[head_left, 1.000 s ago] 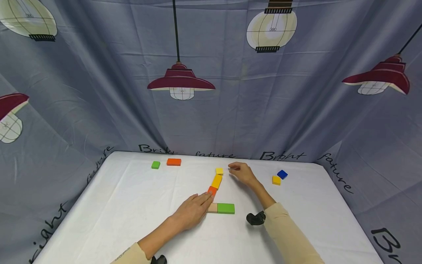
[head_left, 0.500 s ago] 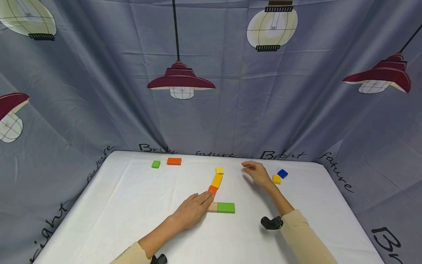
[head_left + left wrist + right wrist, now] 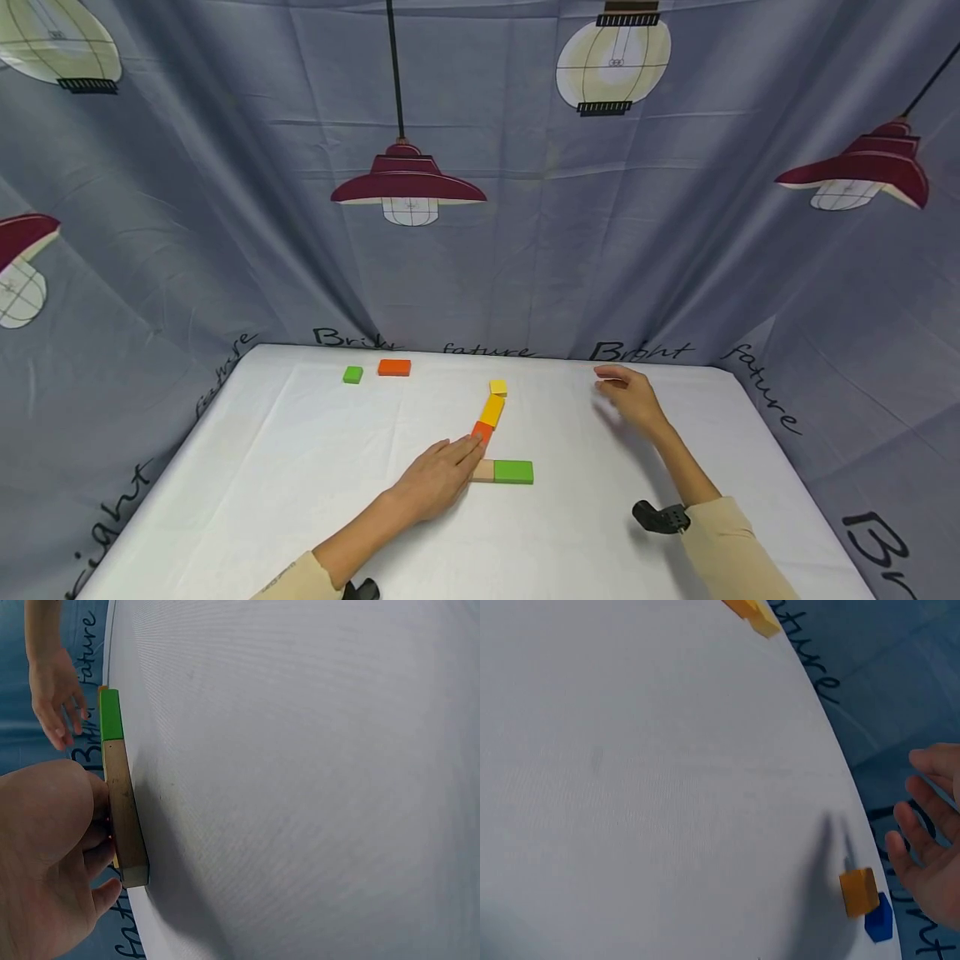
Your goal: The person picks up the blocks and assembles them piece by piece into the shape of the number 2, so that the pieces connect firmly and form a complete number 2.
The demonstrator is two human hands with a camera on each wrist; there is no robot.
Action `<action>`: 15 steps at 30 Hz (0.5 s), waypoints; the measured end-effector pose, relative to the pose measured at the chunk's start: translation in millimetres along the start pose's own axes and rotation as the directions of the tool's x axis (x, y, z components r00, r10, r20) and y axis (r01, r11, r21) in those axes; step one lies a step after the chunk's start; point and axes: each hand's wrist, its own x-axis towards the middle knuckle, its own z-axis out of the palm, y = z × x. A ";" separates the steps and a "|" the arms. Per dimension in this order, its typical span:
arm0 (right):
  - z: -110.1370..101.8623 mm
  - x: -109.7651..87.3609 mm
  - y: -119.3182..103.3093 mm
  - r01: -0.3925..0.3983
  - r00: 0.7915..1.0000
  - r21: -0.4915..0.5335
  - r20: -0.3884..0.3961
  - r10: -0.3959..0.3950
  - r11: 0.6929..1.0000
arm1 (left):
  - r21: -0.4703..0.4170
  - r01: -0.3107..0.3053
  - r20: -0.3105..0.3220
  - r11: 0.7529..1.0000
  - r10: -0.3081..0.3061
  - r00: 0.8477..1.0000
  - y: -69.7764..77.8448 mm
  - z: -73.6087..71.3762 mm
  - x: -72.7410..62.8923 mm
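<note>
My left hand [image 3: 442, 475] rests on a row of flat blocks with its fingers extended, fingertips at an orange block [image 3: 482, 432]. Beyond that, a yellow block [image 3: 492, 411] and a small yellow block [image 3: 498, 387] continue the line. A tan block [image 3: 483, 472] and a green block [image 3: 513, 472] lie beside the hand, which hides part of the arrangement. In the left wrist view a long wooden block [image 3: 126, 810] shows under the fingers. My right hand [image 3: 632, 398] hovers, fingers loosely bent and holding nothing, near a yellow-orange block [image 3: 859, 892] and a blue block [image 3: 880, 919].
A small green block [image 3: 352, 375] and an orange block [image 3: 393, 367] lie at the back left of the white-covered table [image 3: 300, 467]. Behind the table hangs a grey-blue curtain [image 3: 510, 267] printed with lamps.
My right hand has moved rightward from beside the small yellow block, and now covers the yellow-orange and blue blocks in the head view. The left hand has stayed in place.
</note>
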 end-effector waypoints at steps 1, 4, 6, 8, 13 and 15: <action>-3.3 -1.9 1.1 0.003 1.000 0.000 -0.006 -0.003 1.000 | -0.005 -0.001 -0.004 1.000 0.001 1.000 0.1 -0.1 -0.1; -12.7 -7.9 5.0 0.010 1.000 0.000 -0.025 -0.010 1.000 | -0.009 0.004 -0.003 1.000 -0.004 1.000 0.6 -0.3 -0.2; -18.4 -11.2 8.7 0.010 0.999 -0.021 -0.038 -0.011 1.000 | -0.009 0.011 0.007 1.000 -0.011 1.000 0.9 -0.5 -0.1; -23.6 -14.1 13.0 -0.004 0.999 -0.047 -0.049 0.001 0.999 | -0.003 0.014 0.015 1.000 -0.014 1.000 1.1 -0.5 -0.1; -31.8 -20.9 25.0 -0.053 0.997 -0.115 -0.061 0.046 0.992 | 0.000 0.005 0.008 1.000 -0.005 1.000 0.8 -1.0 -0.6; -33.1 -23.3 30.5 -0.064 0.996 -0.137 -0.065 0.055 0.989 | 0.000 0.000 -0.001 1.000 0.000 1.000 0.7 -1.0 -0.7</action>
